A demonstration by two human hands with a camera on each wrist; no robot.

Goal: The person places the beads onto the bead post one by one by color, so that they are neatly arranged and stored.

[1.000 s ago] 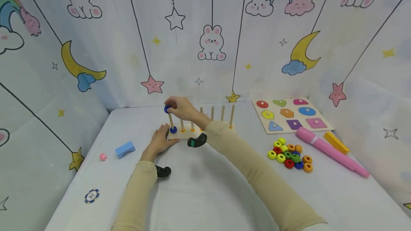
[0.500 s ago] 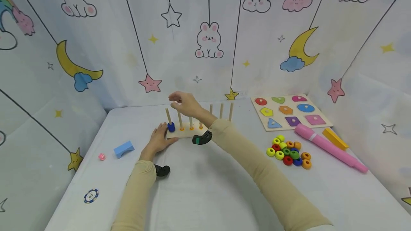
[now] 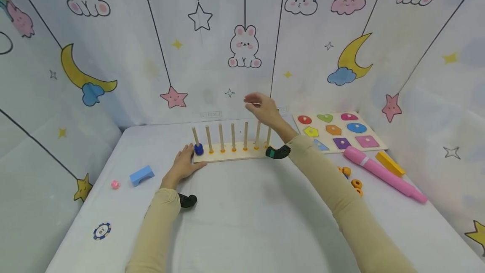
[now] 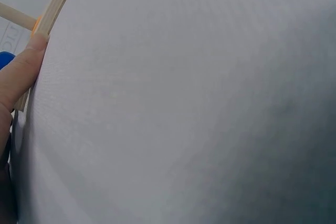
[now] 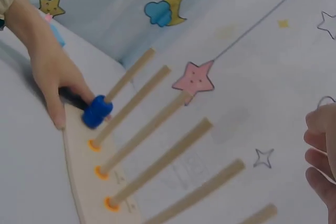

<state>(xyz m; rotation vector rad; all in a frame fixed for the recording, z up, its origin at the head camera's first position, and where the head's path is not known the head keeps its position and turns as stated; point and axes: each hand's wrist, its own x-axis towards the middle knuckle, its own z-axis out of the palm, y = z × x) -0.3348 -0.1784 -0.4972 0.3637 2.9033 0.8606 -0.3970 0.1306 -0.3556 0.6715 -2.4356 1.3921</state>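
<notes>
Left hand spread against wooden board; right hand loosely curved, seemingly slack, near cylindrical pegs

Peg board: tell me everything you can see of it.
The peg board is a long, narrow, pale base that looks like wood, lying flat toward the back of the table. Seven upright pegs stand in a row. Two blue beads are stacked on the leftmost; the other six are bare, with orange rings at their feet. The left hand holds its left end, thumb on the front edge. The right hand hovers above its right end, with no contact visible.
</notes>
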